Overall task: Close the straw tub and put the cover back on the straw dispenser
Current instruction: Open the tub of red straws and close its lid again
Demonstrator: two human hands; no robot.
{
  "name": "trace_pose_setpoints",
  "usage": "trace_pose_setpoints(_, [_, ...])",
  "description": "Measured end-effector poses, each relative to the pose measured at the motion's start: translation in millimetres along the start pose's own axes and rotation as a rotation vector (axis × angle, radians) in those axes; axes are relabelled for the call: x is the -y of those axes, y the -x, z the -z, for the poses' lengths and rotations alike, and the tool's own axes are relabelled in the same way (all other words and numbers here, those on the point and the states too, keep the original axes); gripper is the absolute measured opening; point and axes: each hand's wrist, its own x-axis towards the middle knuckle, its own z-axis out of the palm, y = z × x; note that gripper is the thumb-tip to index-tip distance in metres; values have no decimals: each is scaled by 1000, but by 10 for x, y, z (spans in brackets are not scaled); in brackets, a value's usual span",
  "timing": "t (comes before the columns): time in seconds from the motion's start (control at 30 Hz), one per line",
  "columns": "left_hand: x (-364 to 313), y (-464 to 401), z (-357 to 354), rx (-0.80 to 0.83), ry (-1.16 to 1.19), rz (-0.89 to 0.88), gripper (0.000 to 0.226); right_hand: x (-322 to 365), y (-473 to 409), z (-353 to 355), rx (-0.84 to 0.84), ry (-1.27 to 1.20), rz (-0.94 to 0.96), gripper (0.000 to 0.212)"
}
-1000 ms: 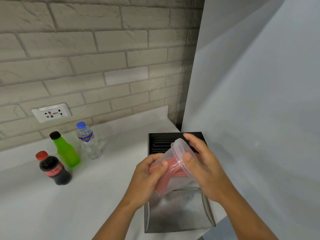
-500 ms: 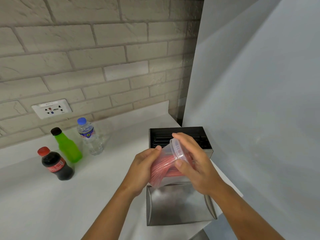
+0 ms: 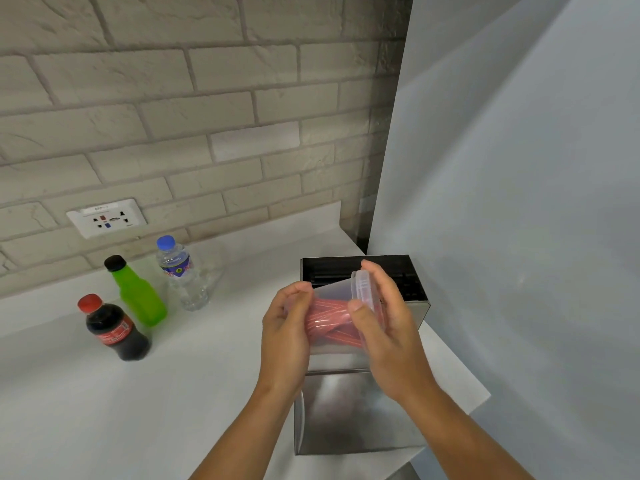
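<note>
A clear plastic straw tub (image 3: 330, 318) full of red straws lies on its side in the air, held in both my hands. My left hand (image 3: 287, 327) grips its base. My right hand (image 3: 384, 323) presses the clear lid (image 3: 362, 287) against its mouth. Below and behind it stands the steel straw dispenser (image 3: 415, 310), its top open, with dark straws showing inside. A shiny steel cover (image 3: 349, 417) lies flat on the white counter (image 3: 138, 403) in front of the dispenser, partly hidden by my wrists.
Three bottles stand at the left near the brick wall: a cola bottle (image 3: 116, 329), a green bottle (image 3: 136, 292) and a water bottle (image 3: 180, 273). A wall socket (image 3: 105, 218) sits above them. A large grey panel (image 3: 519, 202) rises at the right, by the counter's edge.
The tub has turned to lie more level, its mouth now facing right. My right hand has shifted onto the lid at the mouth, and both hands have risen slightly over the dispenser.
</note>
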Motion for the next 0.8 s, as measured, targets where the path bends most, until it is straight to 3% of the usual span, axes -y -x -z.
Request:
trace_pose_setpoints(0.1, [-30, -37, 7, 52, 38, -4, 32, 14, 0, 34, -21, 111, 187, 59])
trace_pose_setpoints(0.2, [-101, -111, 38, 167, 187, 177, 38, -1, -59, 118, 68, 299, 449, 68])
trace_pose_setpoints(0.27, [-135, -127, 51, 231, 231, 259, 43, -10, -113, 161, 115, 355, 510, 71])
trace_pose_setpoints(0.33, [-124, -122, 34, 190, 246, 246, 48, -9, -151, 171, 108, 327, 470, 69])
trace_pose_setpoints(0.6, [-2, -80, -90, -28, 93, -39, 13, 89, -201, 38, -22, -9, -82, 55])
trace_pose_setpoints(0.73, [95, -28, -73, -83, 40, -99, 14, 179, -223, 2, -30, 3, -168, 52])
trace_pose_setpoints(0.8, [89, -43, -70, -73, 102, -16, 22, 207, -253, 22, 16, 54, -179, 53])
